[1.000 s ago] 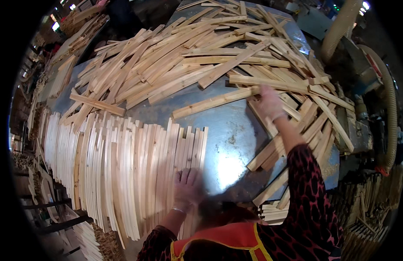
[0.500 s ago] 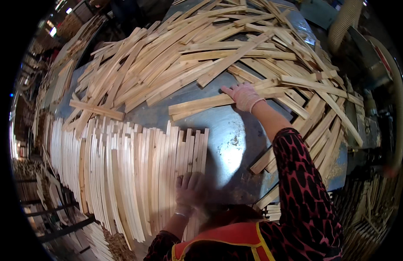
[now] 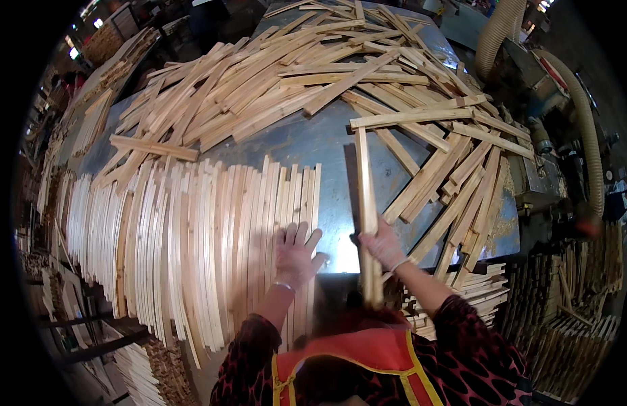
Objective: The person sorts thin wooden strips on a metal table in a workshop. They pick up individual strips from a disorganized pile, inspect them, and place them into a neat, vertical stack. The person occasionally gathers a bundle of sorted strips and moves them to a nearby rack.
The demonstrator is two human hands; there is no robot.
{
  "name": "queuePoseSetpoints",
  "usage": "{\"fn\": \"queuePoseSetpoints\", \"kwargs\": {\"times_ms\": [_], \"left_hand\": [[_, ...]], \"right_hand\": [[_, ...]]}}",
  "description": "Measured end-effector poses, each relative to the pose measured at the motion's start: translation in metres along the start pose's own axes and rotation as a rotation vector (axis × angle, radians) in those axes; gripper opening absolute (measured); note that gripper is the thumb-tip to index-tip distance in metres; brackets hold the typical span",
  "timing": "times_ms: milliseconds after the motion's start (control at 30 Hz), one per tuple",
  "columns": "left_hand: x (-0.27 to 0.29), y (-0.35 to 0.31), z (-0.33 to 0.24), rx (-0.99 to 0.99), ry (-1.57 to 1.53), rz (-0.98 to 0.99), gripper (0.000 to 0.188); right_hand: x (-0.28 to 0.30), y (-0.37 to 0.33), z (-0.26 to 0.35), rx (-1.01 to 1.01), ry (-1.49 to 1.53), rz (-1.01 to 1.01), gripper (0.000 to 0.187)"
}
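My right hand (image 3: 384,246), in a pale glove, is wrapped round a long wooden strip (image 3: 365,183). The strip points away from me, its near end close to my apron and its far end by the loose pile. My left hand (image 3: 297,258) lies flat with fingers spread over the right end of a row of wooden strips (image 3: 212,237). Those strips lie side by side, lengthwise away from me. A gap of bare metal table (image 3: 335,203) separates the row from the held strip.
Loose wooden strips (image 3: 273,88) lie crossed in a heap over the far table, with more strips (image 3: 455,196) fanned out at the right. A ribbed hose (image 3: 587,135) and machinery stand beyond the right edge. Stacked strips (image 3: 462,298) sit below the table's near right edge.
My right hand has come back toward me from the pile, bringing a wooden strip turned lengthwise. My left hand has moved slightly forward, its fingers spreading on the row.
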State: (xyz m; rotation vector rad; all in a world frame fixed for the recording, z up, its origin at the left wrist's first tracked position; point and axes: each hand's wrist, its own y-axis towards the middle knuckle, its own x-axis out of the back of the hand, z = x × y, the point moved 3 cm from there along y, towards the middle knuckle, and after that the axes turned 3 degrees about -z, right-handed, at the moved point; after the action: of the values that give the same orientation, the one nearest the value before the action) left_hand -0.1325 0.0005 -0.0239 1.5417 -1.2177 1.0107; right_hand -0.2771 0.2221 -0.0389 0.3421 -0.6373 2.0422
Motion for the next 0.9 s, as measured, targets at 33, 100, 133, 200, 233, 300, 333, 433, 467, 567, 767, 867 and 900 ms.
{"fn": "queuePoseSetpoints", "kwargs": {"times_ms": [33,100,133,200,233,300,333,433,467,567,767,867,900], "left_hand": [[0.004,-0.016,0.008,0.062,0.022,0.031,0.062],[0.004,-0.012,0.005,0.087,0.016,0.065,0.061],[-0.008,-0.022,0.006,0.029,0.14,-0.204,0.058],[-0.002,-0.005,-0.022,-0.022,0.061,-0.123,0.058],[0.004,0.001,-0.032,-0.043,0.032,-0.084,0.058],[0.002,-0.014,-0.032,0.017,-0.02,0.098,0.072],[0.005,-0.023,-0.028,0.022,0.021,0.106,0.074],[0.006,-0.005,-0.038,0.048,0.066,0.169,0.069],[0.006,-0.01,-0.035,0.058,0.082,0.146,0.068],[-0.009,0.004,-0.035,-0.023,0.066,0.066,0.066],[-0.006,0.016,-0.034,-0.066,0.021,0.025,0.066],[-0.012,0.008,-0.03,-0.039,0.018,0.054,0.065],[-0.014,-0.004,-0.029,-0.001,0.032,0.068,0.066]], "right_hand": [[-0.027,-0.03,0.036,-0.24,-0.24,0.193,0.104],[-0.082,-0.044,0.015,-0.15,-0.387,0.456,0.103],[-0.106,-0.051,0.014,-0.049,-0.499,0.567,0.097],[-0.123,-0.027,-0.037,0.286,-0.393,0.676,0.073],[-0.113,-0.009,-0.046,0.337,-0.344,0.701,0.067],[-0.075,0.02,-0.019,0.296,-0.31,0.733,0.058],[-0.055,0.031,0.006,0.216,-0.313,0.737,0.054],[0.006,0.128,-0.01,-0.092,0.433,0.445,0.021],[0.025,0.159,0.009,0.344,0.029,0.291,0.019],[0.063,0.261,-0.014,-0.056,0.995,-0.105,0.017],[0.079,0.36,0.041,-0.262,1.532,-0.4,0.021],[0.057,0.323,0.082,-0.196,1.572,-0.218,0.022],[0.037,0.293,0.098,-0.158,1.579,-0.062,0.021]]}}
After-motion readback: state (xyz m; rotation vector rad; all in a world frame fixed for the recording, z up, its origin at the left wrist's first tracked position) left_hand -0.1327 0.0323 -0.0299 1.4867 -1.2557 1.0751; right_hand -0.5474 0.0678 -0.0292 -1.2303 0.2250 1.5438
